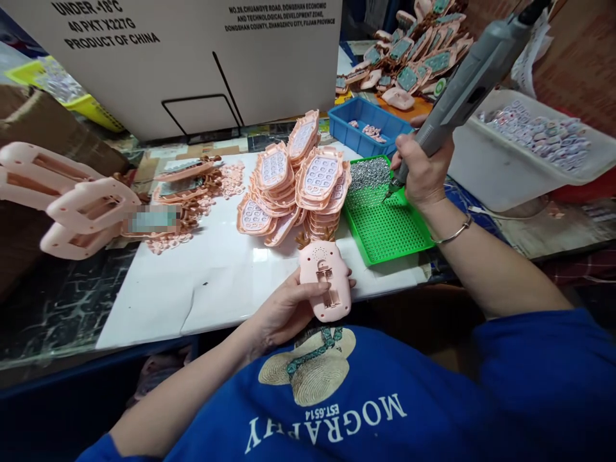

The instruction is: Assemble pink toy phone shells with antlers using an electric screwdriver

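Note:
My left hand (291, 301) grips a pink plastic toy phone (315, 256) with brown antlers, its back side up and the battery bay open to view. The thumb lies across the battery bay. Raised over a green perforated tray (389, 239), my right hand (426, 163) is wrapped round a grey electric screwdriver (455, 96). The screwdriver's tip points down at the tray, near a heap of small silver screws (369, 173). Whether a screw sits on the tip is too small to tell. Just beyond the toy phone stand stacked pink front shells (320, 173) with white keypads.
Pink back shells (91, 199) and small pink parts (168, 242) lie at the left. A blue tray (353, 131) and a white bin (510, 167) of small pieces stand at the right. A large carton (192, 64) blocks the back; more shells (414, 58) are piled behind.

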`<action>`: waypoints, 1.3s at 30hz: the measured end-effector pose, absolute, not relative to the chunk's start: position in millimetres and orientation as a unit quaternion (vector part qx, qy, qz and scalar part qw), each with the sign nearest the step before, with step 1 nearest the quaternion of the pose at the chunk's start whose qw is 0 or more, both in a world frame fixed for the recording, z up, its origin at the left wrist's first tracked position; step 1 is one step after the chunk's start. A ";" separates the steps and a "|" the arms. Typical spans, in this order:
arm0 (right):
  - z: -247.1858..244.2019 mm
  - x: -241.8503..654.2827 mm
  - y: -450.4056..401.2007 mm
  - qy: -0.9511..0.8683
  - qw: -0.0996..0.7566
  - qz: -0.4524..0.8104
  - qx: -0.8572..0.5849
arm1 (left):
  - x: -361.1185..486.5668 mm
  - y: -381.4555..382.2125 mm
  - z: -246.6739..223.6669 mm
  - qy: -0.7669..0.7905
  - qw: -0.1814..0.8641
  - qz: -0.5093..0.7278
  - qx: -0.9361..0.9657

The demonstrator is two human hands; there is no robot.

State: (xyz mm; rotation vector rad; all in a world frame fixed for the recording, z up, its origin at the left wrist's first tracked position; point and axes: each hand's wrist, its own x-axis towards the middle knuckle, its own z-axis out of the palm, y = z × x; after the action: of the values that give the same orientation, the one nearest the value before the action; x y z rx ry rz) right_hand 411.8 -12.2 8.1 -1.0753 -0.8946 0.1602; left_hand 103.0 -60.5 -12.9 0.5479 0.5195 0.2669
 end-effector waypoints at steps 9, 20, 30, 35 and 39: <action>64.2 345.4 -61.0 -0.452 0.771 0.123 -0.432 | 104.7 -61.6 -13.0 0.272 0.916 0.167 0.243; 64.7 264.6 -123.2 -0.517 0.690 0.382 -0.332 | 110.0 -61.8 -15.5 0.270 0.915 0.199 0.226; 53.8 263.9 -119.7 -0.545 0.676 0.370 -0.331 | 113.9 -63.3 -14.8 0.279 0.911 0.208 0.220; 54.2 265.0 -118.7 -0.543 0.688 0.369 -0.310 | 114.2 -62.8 -14.0 0.283 0.912 0.204 0.216; 49.9 264.4 -117.5 -0.555 0.684 0.354 -0.314 | 113.8 -62.4 -15.5 0.282 0.912 0.204 0.216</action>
State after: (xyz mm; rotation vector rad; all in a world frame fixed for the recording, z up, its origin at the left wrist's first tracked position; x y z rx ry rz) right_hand 264.4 -117.5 49.9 -0.7027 -1.2443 0.7930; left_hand 113.8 -62.4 -15.5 0.4455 0.5806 0.4210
